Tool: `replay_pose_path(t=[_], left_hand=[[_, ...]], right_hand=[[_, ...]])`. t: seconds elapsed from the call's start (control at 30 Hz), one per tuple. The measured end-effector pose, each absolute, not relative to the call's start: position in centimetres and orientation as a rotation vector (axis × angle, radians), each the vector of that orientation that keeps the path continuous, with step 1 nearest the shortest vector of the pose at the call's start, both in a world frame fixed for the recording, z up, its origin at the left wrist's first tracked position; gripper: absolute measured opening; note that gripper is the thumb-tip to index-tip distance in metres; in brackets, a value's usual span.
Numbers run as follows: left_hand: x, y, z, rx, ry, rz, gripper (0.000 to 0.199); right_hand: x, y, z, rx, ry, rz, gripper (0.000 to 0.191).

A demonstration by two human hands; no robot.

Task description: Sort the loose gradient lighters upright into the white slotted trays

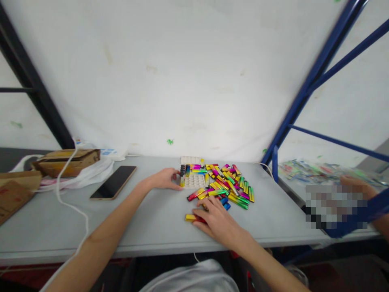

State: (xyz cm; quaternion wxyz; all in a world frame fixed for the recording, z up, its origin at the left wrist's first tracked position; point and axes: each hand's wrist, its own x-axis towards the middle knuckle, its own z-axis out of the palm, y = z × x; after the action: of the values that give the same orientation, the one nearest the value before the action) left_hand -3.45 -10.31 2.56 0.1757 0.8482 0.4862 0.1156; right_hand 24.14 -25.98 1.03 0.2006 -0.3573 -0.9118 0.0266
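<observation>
Shiny multicoloured lighters [232, 187] in loose pile, some on white tray [194, 182].

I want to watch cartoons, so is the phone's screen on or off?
Off, it looks like: the phone lies face up, and its screen is all black, with no picture. Whether it's just asleep, I can't tell.

A white wall [194, 81] with faint stains and small green marks rises behind a grey surface [146, 227]. A dark metal post [33, 77] slants at the left; a blue metal frame [306, 91] slants at the right, with thinner blue bars crossing it.
</observation>
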Motion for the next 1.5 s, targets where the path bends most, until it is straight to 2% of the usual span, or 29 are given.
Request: replay_pose_path(t=[0.1,0.2,0.3,0.47,0.67,1.0,1.23,1.37,1.5], left_hand=[[-3.5,-10.3,2.6,2.425,1.368,0.324,0.071],[-3.6,-10.3,2.6,2.446,1.345,0.31,0.068],[-3.7,-10.2,2.7,2.449,1.34,0.295,0.068],[-3.7,-10.0,2.5,2.433,1.322,0.302,0.067],[-3.9,-9.9,2.3,2.436,1.325,0.308,0.069],[-3.8,-10.3,2.6,2.413,1.33,0.323,0.071],[-3.7,-10.2,2.6,2.419,1.332,0.311,0.069],[-3.6,-10.2,2.7,2.407,1.323,0.302,0.068],[-3.6,-10.2,2.7,2.389,1.354,0.298,0.068]], right_hand=[[23.6,-24.9,1.2,-0.955,-2.533,0.181,0.015],[23.4,-23.4,2.0,-0.966,-2.389,0.432,0.016],[23.2,-21.2,3.1,-0.981,-2.188,0.645,0.023],[22.8,-17.2,4.7,-0.941,-2.012,0.732,0.036],[22.3,-13.2,4.2,-0.909,-1.765,0.977,0.042],[21.2,-14.1,2.7,-0.826,-1.676,1.381,0.047],[20.1,-13.7,1.9,-0.909,-1.562,1.327,0.053],[19.7,-13.8,1.7,-1.016,-1.589,1.063,0.06],[19.6,-14.0,1.6,-1.067,-1.686,0.85,0.056]])
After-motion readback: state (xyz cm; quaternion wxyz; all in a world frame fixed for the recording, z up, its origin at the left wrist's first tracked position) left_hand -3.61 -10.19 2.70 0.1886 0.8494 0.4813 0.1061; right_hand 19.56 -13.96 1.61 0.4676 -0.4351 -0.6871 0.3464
